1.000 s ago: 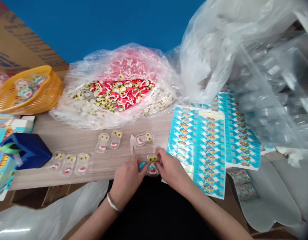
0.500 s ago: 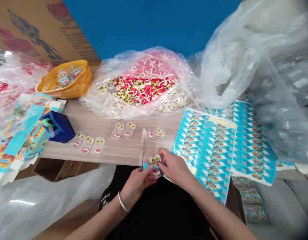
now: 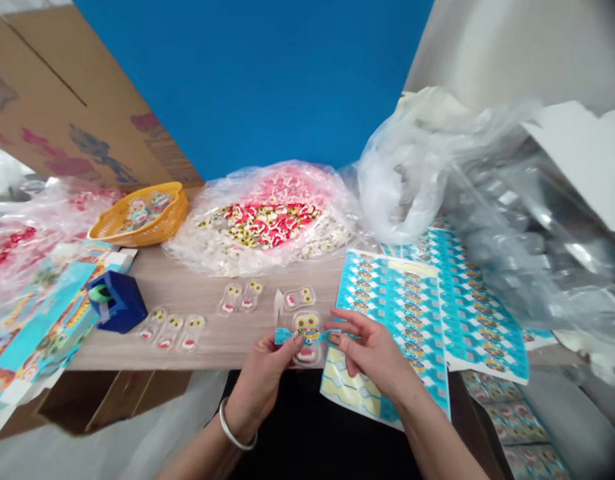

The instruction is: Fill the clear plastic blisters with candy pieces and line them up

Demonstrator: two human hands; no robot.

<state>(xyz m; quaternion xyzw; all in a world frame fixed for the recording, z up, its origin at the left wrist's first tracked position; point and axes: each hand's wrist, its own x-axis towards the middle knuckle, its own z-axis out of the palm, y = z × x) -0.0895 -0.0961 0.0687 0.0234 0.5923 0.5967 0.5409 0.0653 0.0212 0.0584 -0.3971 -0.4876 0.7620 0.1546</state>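
My left hand (image 3: 267, 367) grips a small clear plastic case (image 3: 307, 355), its thumb pressed on the blue label (image 3: 311, 337) that lies across the case's narrow middle. Yellow eye pieces and a red-and-white mouth piece show inside. The label's two ends stick out left and right of the case. At the right end, my right hand (image 3: 370, 343) pinches the label between thumb and a finger, with its other fingers spread. Just behind the case, a pair of scissors (image 3: 278, 305) lies beside another clear case (image 3: 300, 297).
Several filled cases (image 3: 188, 333) lie left on the table (image 3: 212, 357), near a blue tape dispenser (image 3: 118, 303). A yellow basket (image 3: 164, 230) and a plastic bag of pieces (image 3: 212, 257) stand behind. Label sheets (image 3: 387, 300) lie right, below a bag of clear plastic shells (image 3: 517, 220).
The camera view has shifted. The case has come up level over the table edge, and the label now stretches straight across it. My right hand has moved off the case to the label's end.
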